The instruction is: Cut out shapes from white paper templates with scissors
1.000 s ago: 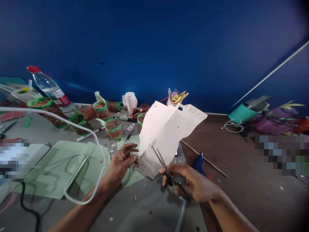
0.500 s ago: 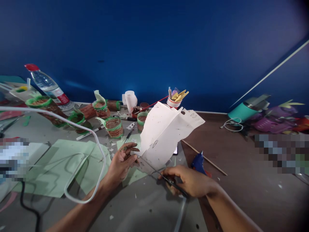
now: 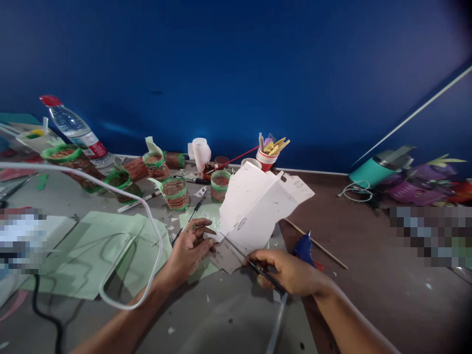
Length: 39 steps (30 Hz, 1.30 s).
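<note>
A large white sheet of stiff paper [image 3: 254, 206], creased and marked with small pen ovals, stands tilted above the table in front of me. My left hand [image 3: 190, 250] pinches its lower left edge between thumb and fingers. My right hand [image 3: 291, 274] is closed round the dark handles of a pair of scissors [image 3: 238, 249]. The scissors' blades point up and left, lying across the lower part of the sheet close to my left fingertips. Below the blades, a greyish shaded flap of the paper hangs down. How far the cut runs I cannot tell.
Green paper sheets [image 3: 88, 260] and a white cable [image 3: 158, 246] lie left. Behind stand brown, green-rimmed pots [image 3: 176, 193], a bottle [image 3: 79, 135] and a cup of tools [image 3: 267, 160]. A blue glue gun [image 3: 304, 248] and wooden stick [image 3: 328, 251] lie right.
The white sheet has dipped and shifted slightly right, uncovering a cup rim behind it. The flap under the blades shows more clearly. Both hands stay almost where they were.
</note>
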Motion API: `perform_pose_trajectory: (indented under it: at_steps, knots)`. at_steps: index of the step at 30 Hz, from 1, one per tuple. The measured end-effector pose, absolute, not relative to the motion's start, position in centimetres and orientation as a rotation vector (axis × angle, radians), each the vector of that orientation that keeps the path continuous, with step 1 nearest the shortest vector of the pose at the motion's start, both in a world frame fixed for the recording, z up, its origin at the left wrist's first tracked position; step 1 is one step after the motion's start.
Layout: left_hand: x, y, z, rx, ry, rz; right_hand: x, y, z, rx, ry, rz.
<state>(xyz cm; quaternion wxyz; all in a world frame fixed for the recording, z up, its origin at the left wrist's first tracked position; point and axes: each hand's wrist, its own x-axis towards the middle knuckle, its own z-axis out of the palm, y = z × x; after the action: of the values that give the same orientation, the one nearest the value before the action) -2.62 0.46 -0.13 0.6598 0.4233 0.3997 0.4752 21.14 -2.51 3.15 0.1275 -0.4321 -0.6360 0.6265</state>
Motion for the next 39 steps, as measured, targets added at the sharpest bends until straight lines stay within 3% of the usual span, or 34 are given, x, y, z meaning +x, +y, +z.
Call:
perform_pose_trajectory:
  at_steps: [7, 21, 39]
  knots:
    - [-2.5, 0.4, -0.2, 0.968, 0.861, 0.999, 20.7, -2.6, 2.9, -1.279, -2.029, 1.663]
    - [-2.8, 0.6, 0.4, 1.011, 0.9, 0.87, 20.2, -2.5, 2.4, -1.207, -1.844, 1.857]
    - [-2.9, 0.9, 0.3, 0.916, 0.888, 0.897, 20.2, -2.6, 1.3, -1.265, -1.808, 1.792]
